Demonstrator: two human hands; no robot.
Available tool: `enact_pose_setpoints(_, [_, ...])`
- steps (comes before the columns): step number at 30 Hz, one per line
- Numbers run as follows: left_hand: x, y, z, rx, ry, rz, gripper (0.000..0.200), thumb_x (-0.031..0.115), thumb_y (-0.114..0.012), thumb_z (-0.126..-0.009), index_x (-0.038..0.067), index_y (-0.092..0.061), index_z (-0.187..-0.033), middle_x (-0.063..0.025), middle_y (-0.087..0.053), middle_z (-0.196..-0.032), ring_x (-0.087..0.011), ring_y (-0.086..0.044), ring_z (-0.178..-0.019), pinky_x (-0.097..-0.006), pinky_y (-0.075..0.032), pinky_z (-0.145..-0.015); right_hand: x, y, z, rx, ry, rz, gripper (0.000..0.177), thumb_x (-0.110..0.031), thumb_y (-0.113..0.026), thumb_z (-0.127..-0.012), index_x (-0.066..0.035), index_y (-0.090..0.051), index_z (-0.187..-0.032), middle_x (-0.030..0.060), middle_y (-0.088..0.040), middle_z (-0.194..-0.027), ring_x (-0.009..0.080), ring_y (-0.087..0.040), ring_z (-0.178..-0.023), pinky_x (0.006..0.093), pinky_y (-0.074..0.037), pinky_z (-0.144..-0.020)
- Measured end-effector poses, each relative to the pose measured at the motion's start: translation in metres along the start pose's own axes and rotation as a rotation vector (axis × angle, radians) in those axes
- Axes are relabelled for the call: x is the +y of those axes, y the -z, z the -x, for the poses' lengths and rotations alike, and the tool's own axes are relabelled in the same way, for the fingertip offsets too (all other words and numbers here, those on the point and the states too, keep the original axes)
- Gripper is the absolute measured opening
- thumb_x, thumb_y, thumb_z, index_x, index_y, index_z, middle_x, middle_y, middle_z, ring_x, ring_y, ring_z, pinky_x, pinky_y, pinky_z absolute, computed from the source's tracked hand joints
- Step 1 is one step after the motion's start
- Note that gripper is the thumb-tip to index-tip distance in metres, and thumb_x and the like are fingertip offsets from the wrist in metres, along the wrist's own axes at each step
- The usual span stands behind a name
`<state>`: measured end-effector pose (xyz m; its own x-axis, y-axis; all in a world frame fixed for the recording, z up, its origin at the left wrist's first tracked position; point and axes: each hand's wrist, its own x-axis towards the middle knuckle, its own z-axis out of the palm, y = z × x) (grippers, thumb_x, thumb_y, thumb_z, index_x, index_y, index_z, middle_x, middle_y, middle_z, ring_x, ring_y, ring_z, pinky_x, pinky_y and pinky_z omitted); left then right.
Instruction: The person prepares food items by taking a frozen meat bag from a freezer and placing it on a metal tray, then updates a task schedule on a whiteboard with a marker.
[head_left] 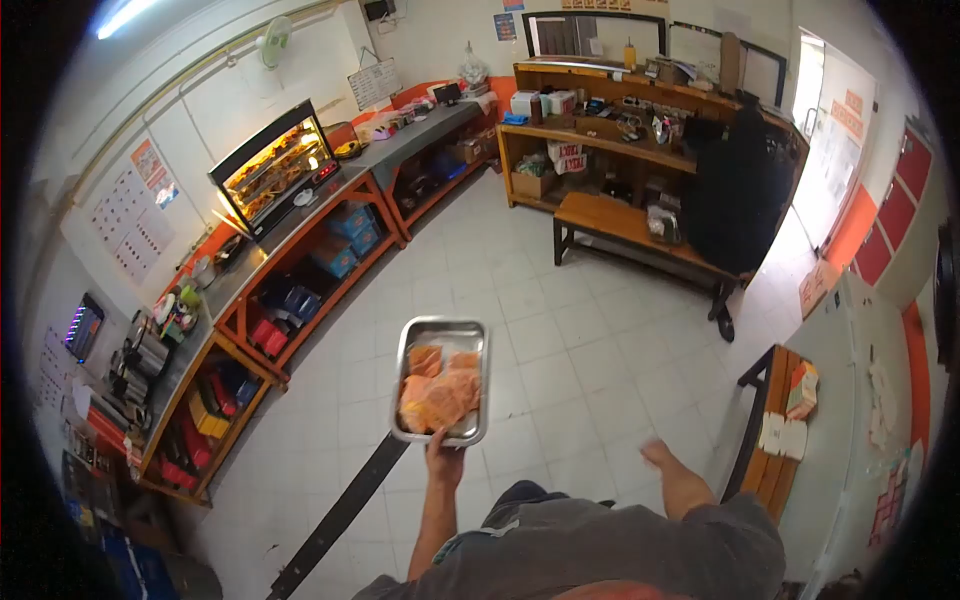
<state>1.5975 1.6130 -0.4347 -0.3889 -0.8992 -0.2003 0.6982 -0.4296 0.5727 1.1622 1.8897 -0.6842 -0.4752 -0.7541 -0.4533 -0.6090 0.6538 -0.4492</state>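
My left hand (pixel 443 452) grips the near end of a rectangular metal tray (pixel 440 332), holding it out in front of my body above the floor. On the tray lie several orange-coated pieces of what looks like raw chicken (pixel 440 395); the largest are piled at the near end. Out to the right, my right hand (pixel 655 455) hangs away from the tray, with nothing visible in it. Its fingers are too smeared to read.
Counters with a lit food warmer (pixel 275 165) run along the left wall. A wooden bench (pixel 625 232) stands ahead, beside a person in black (pixel 740 190). Another bench (pixel 775 425) with boxes is at right. A dark strip (pixel 345 510) crosses the tiled floor (pixel 560 370).
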Motion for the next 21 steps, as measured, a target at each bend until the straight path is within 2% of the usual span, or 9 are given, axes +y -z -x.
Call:
enact_pose_setpoints(1, [0.005,0.005,-0.021,0.016,-0.002,0.003,0.042,0.016,-0.057,-0.081,0.01,-0.045,-0.122,-0.007,-0.053,-0.117,-0.021,-0.052,-0.105,-0.0405,-0.041,-0.09,-0.027,0.029,-0.082,0.006,0.15,0.245,0.019,-0.017,-0.052,-0.077,-0.003,-0.061,-0.07,0.0127,-0.06,-0.064,0.0247,-0.059,-0.06,0.038,-0.046,-0.054])
enact_pose_setpoints(2, [0.012,0.003,-0.04,-0.01,-0.001,0.016,0.043,0.016,-0.056,-0.081,0.009,-0.044,-0.122,-0.0073,-0.054,-0.116,-0.0216,-0.052,-0.105,-0.0416,-0.042,-0.089,-0.083,0.07,-0.129,0.003,0.29,0.415,0.015,-0.017,-0.053,-0.077,-0.004,-0.061,-0.075,0.0101,-0.059,-0.064,0.0193,-0.058,-0.06,0.0331,-0.045,-0.052])
enact_pose_setpoints(5, [0.018,0.012,-0.111,0.191,-0.072,-0.066,0.047,0.014,-0.058,-0.08,0.016,-0.043,-0.124,-0.0062,-0.053,-0.116,-0.0212,-0.051,-0.107,-0.0454,-0.041,-0.089,-0.235,0.168,-0.173,0.256,0.088,-1.015,0.011,-0.019,-0.059,-0.076,-0.009,-0.06,-0.079,0.0057,-0.06,-0.071,0.0145,-0.059,-0.062,0.0292,-0.046,-0.051])
enact_pose_setpoints(6, [0.024,0.005,-0.135,0.167,-0.083,-0.06,0.048,0.013,-0.058,-0.079,0.018,-0.043,-0.124,-0.0059,-0.053,-0.117,-0.021,-0.051,-0.107,-0.0462,-0.041,-0.089,-0.247,0.164,-0.194,0.254,0.081,-1.033,0.011,-0.019,-0.059,-0.076,-0.009,-0.06,-0.079,0.0057,-0.06,-0.071,0.0145,-0.059,-0.062,0.0292,-0.046,-0.051])
enact_pose_setpoints(9, [0.026,0.013,-0.233,0.083,-0.011,-0.042,0.047,0.017,-0.058,-0.08,0.014,-0.043,-0.124,-0.0059,-0.054,-0.115,-0.021,-0.051,-0.106,-0.0441,-0.039,-0.091,-0.228,0.152,-0.24,-0.045,0.036,-0.823,0.011,-0.021,-0.061,-0.074,-0.012,-0.06,-0.079,0.0026,-0.057,-0.062,0.0137,-0.056,-0.054,0.0296,-0.043,-0.045])
enact_pose_setpoints(12, [0.029,-0.042,-0.32,0.116,-0.011,-0.059,0.042,0.019,-0.059,-0.08,0.011,-0.046,-0.119,-0.0059,-0.054,-0.114,-0.0207,-0.052,-0.104,-0.0427,-0.038,-0.092,-0.162,0.104,-0.26,-0.403,0.112,0.069,0.02,-0.02,-0.058,-0.071,-0.013,-0.066,-0.088,0.0099,-0.062,-0.092,0.0277,-0.059,-0.086,0.0428,-0.047,-0.075])
enact_pose_setpoints(13, [0.026,-0.055,-0.353,0.127,-0.014,-0.049,0.042,0.019,-0.059,-0.08,0.011,-0.046,-0.119,-0.0059,-0.054,-0.114,-0.0207,-0.052,-0.104,-0.0427,-0.038,-0.092,-0.157,0.093,-0.244,-0.502,0.051,0.26,0.019,-0.022,-0.057,-0.076,-0.011,-0.066,-0.088,0.0103,-0.062,-0.09,0.0281,-0.06,-0.083,0.0422,-0.047,-0.074])
enact_pose_setpoints(15, [0.021,-0.073,-0.417,0.07,0.004,-0.057,0.042,0.02,-0.059,-0.079,0.011,-0.047,-0.118,-0.005,-0.055,-0.113,-0.0206,-0.051,-0.103,-0.0415,-0.038,-0.093,-0.09,0.04,-0.247,-0.572,0.014,0.254,0.03,-0.031,-0.047,-0.084,-0.01,-0.065,-0.091,0.0168,-0.062,-0.092,0.0289,-0.06,-0.083,0.0397,-0.048,-0.074])
enact_pose_setpoints(21, [0.007,-0.16,-0.585,0.01,0.058,0.005,0.04,0.02,-0.058,-0.08,0.01,-0.047,-0.117,-0.0043,-0.055,-0.113,-0.0203,-0.051,-0.106,-0.0398,-0.037,-0.094,-0.087,0.121,-0.284,-0.555,-0.265,0.063,0.03,-0.031,-0.047,-0.084,-0.01,-0.064,-0.097,0.0167,-0.061,-0.099,0.0322,-0.058,-0.09,0.0434,-0.046,-0.079])
